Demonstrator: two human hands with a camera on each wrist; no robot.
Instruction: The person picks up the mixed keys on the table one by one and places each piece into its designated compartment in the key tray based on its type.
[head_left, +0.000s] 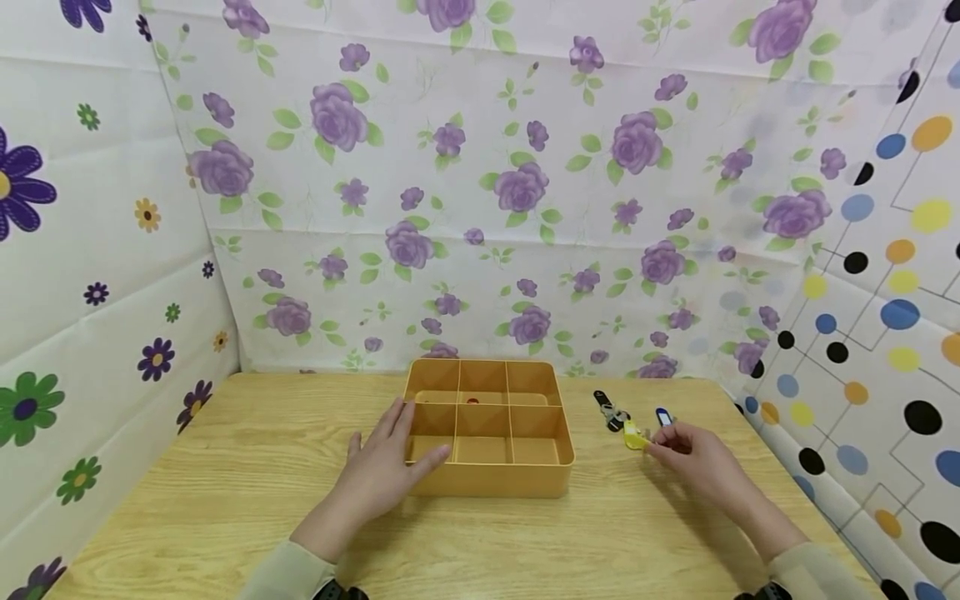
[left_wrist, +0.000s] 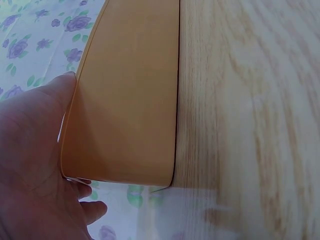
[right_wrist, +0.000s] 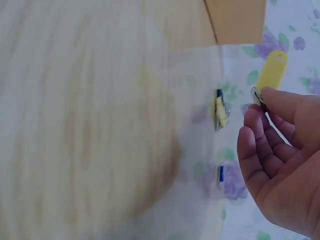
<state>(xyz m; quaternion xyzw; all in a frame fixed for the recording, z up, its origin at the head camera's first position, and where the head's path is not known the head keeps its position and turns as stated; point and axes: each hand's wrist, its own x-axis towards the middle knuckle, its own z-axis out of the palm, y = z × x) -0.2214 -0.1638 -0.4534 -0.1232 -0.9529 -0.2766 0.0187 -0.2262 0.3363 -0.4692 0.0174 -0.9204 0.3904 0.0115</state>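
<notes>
My left hand [head_left: 378, 471] rests on the left front corner of a tan box [head_left: 491, 481] divided into several compartments. Its fingers stretch along the left side, with the thumb at the front rim [left_wrist: 75, 115]. To the right of the box, my right hand [head_left: 697, 462] pinches a yellow key tag [right_wrist: 273, 70] by its small metal ring [right_wrist: 257, 96] between thumb and fingertips. The tag is held above the table. Beyond that hand lies a blue key tag [head_left: 663, 417]. A black keychain [head_left: 602, 399] with metal parts lies between the box and the blue tag.
A small red item [head_left: 472, 402] shows in the box's back middle compartment, partly hidden by a divider. The wooden table [head_left: 247, 450] meets a flowered cloth [head_left: 487, 275] at the back. A dotted cloth [head_left: 847, 400] stands on the right.
</notes>
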